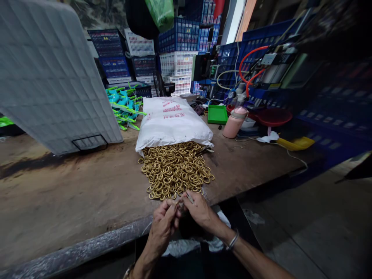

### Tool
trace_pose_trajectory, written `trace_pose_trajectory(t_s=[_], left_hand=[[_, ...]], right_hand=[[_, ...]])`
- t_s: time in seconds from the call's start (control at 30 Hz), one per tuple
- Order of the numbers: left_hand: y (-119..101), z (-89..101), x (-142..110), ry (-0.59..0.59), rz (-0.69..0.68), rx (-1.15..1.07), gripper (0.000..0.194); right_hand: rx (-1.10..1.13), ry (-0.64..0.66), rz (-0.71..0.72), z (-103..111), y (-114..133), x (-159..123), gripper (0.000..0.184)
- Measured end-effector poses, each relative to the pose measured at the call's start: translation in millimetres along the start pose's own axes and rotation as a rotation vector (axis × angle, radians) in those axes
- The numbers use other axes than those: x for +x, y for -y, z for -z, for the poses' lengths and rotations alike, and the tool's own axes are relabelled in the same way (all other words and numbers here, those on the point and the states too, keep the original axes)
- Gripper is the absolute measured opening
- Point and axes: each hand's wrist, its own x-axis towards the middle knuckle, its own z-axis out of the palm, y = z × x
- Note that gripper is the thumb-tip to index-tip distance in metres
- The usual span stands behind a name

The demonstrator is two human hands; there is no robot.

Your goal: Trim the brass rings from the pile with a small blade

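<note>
A heap of gold-coloured rings (174, 168) spills from the mouth of a white sack (174, 120) onto the worktable. Just past the table's front edge, my left hand (165, 219) and my right hand (202, 213) meet fingertip to fingertip, close to the heap. The left thumb and fingers pinch what looks like one gold ring (178, 202), mostly covered by the fingers. A thin grey tool, like a small blade (189, 197), sticks out of my closed right hand. Its working end is hidden.
A large ribbed grey-white panel (55, 77) stands on the wooden table (87, 193) at left, near green-and-blue plastic parts (124, 104). A green tray (217, 114), a pink bottle (235, 123) and a yellow scoop (296, 144) are at right. Stacked crates (178, 64) fill the back.
</note>
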Motion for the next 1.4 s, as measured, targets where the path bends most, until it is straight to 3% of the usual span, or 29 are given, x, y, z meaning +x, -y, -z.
trace_pose_trajectory(t_s=[0.2, 0.43, 0.57, 0.67, 0.87, 1.07, 1.17, 1.4], left_hand=[[-7.4, -3.9, -0.1, -0.041, -0.02, 0.069, 0.035], [-4.7, -1.8, -2.5, -0.064, -0.002, 0.074, 0.035], [-8.6, -2.1, -17.1, 0.049, 0.033, 0.024, 0.028], [-13.7, -5.0, -23.7, 0.099, 0.091, -0.113, 0.024], [-14.6, -2.9, -14.7, 0.044, 0.095, -0.243, 0.031], [-12.4, 4.6, -10.4, 0.037, 0.076, -0.322, 0.02], [-10.1, 8.4, -10.4, 0.055, 0.106, -0.384, 0.024], [-10.1, 15.6, -8.2, 0.028, 0.151, -0.496, 0.025]], right_hand=[[-0.306, 0.124, 0.198, -2.6, -7.5, -5.9, 0.014], [-0.568, 0.131, 0.166, -1.1, -6.8, -5.7, 0.027], [-0.689, 0.086, 0.126, 6.6, -12.4, 1.6, 0.023], [-0.718, 0.009, 0.124, 11.0, -15.6, 12.5, 0.023], [-0.688, -0.111, 0.224, 4.0, -8.3, 36.1, 0.024], [-0.828, -0.095, 0.12, -9.5, 4.7, 48.7, 0.015], [-0.896, -0.078, 0.076, -13.0, 8.4, 52.8, 0.015], [-0.773, -0.086, 0.193, -2.5, 11.5, 49.5, 0.015]])
